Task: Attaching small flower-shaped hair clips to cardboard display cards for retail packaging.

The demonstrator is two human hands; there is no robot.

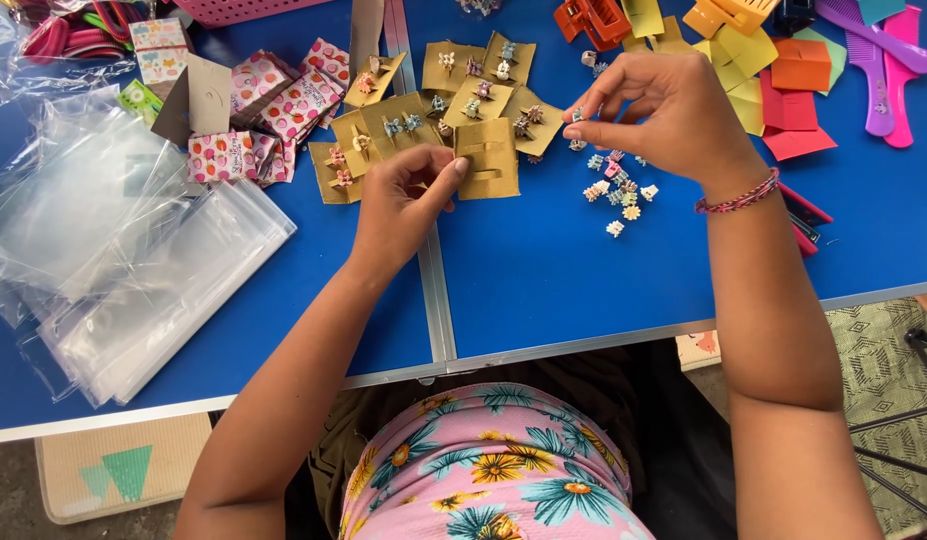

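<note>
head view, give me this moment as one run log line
left hand: holds tan card | right hand: pinches tiny hair clip above loose clips | behind: filled cards | surface: blue table

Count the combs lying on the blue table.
2 show in full: a purple comb and a pink comb, side by side at the far right corner. More may lie past the frame edge.

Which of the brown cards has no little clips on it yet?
The brown card pinched by the left hand. It is bare, with only slits, while the other cards lying behind it each carry tiny clips.
</note>
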